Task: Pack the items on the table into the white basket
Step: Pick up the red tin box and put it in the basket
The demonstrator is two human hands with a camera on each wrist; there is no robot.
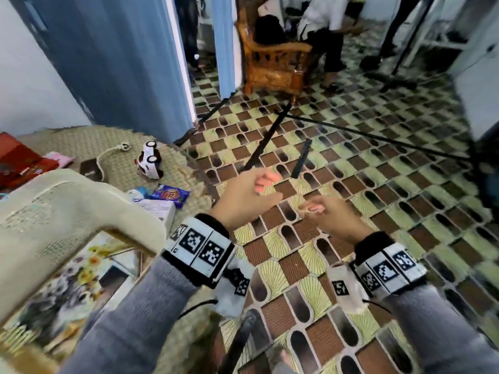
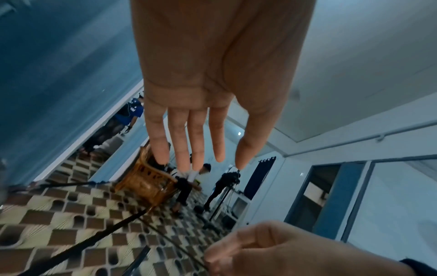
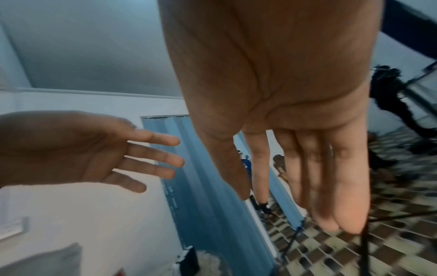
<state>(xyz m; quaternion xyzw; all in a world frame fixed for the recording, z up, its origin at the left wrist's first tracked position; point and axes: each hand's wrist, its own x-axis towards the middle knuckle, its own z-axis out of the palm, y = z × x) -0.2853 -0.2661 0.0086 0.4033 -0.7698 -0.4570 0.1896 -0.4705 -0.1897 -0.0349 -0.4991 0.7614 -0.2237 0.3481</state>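
I read this as the gap before a pick: nothing is in either hand, and the items wait on the counter at my nine o'clock. The largest thing near me is the white basket [image 1: 54, 211], its pale mesh rim curving across the lower left, just beside my left forearm. Beyond it, toward ten o'clock, runs the counter [image 1: 81, 141] under a woven cover, carrying the goods. Biggest of them is a red box [image 1: 19, 160] at the far left edge. Then comes a toy car [image 1: 149, 160], white and black, tipped on its side near the counter's right edge. A white carton [image 1: 159, 209] lies closest to the basket rim, touching a blue snack packet [image 1: 171, 195]. A small dark box [image 1: 90, 168] sits behind a white cable, and a pink packet [image 1: 58, 159] lies against the red box.

My left hand [image 1: 245, 197] hangs over the tiled floor, off the counter's right edge, fingers straight and loose, holding nothing; the wrist view confirms the flat palm. My right hand [image 1: 326, 214] floats just beside it at three o'clock, fingers extended and relaxed, also empty.

The next move, as I judge it, calls for swinging the left hand back toward nine o'clock, over the carton and snack packet, which lie nearest, and closing on one.
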